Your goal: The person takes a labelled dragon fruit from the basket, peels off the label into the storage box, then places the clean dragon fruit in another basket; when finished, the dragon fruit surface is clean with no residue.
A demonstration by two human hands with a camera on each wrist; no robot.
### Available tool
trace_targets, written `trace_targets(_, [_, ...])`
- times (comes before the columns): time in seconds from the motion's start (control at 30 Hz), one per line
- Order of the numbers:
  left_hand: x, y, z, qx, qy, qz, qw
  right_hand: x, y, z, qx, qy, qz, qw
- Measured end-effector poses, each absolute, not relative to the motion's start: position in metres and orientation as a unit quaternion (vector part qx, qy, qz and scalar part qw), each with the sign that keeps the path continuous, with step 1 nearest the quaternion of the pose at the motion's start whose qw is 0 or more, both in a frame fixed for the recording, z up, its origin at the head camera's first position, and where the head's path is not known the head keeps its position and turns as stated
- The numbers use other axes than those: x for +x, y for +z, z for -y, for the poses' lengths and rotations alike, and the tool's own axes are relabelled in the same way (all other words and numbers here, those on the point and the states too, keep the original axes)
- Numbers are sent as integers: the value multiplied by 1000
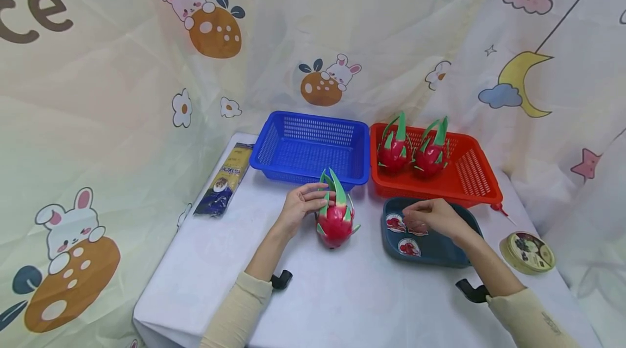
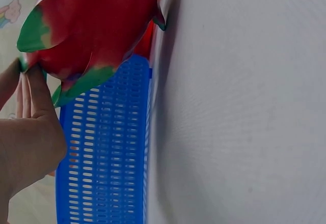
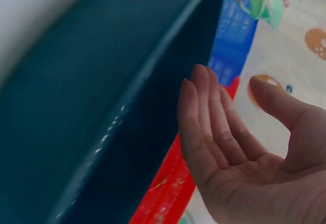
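In the head view my left hand point(image 1: 302, 206) pinches the green leafy top of a red toy dragon fruit point(image 1: 336, 225) in front of the blue basket. The left wrist view shows thumb and fingers at its green tip point(image 2: 35, 30). My right hand point(image 1: 437, 218) is over the dark teal tray point(image 1: 435, 256), its fingers near the round stickers point(image 1: 409, 247) with red fruit pictures. In the right wrist view this hand's fingers are extended, with the thumb apart and nothing held.
The blue basket point(image 1: 261, 157) stands at the back. Beside it, a red basket point(image 1: 464, 187) holds two more dragon fruits point(image 1: 394, 153). A gold-and-blue packet point(image 1: 226, 176) lies at left, a round tin point(image 1: 528, 252) at right. A small red-tipped stick point(image 1: 499, 208) lies near the red basket.
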State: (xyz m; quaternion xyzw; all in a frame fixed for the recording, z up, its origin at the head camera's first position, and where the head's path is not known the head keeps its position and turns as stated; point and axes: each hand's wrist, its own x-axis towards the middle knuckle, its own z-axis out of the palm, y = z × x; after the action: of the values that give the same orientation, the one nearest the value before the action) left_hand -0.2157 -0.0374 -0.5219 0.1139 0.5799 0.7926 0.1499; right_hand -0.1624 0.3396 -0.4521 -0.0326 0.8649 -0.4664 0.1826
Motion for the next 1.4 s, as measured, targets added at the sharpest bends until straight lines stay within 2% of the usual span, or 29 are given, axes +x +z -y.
trace_targets(0.57, [-217, -522, 37, 126, 798, -570, 151, -200, -437, -255, -65, -551, -817, 156])
trace_targets(0.9, [-218, -525, 38, 118, 790, -582, 155, -215, -433, -223, -86, -598, -771, 204])
trace_targets(1.07, [-218, -523, 38, 121, 789, -582, 156, -219, -437, -214, -78, -594, -774, 206])
trace_targets(1.4, [-217, -524, 41, 130, 785, -583, 166, -223, -450, -207, 2, -603, -772, 200])
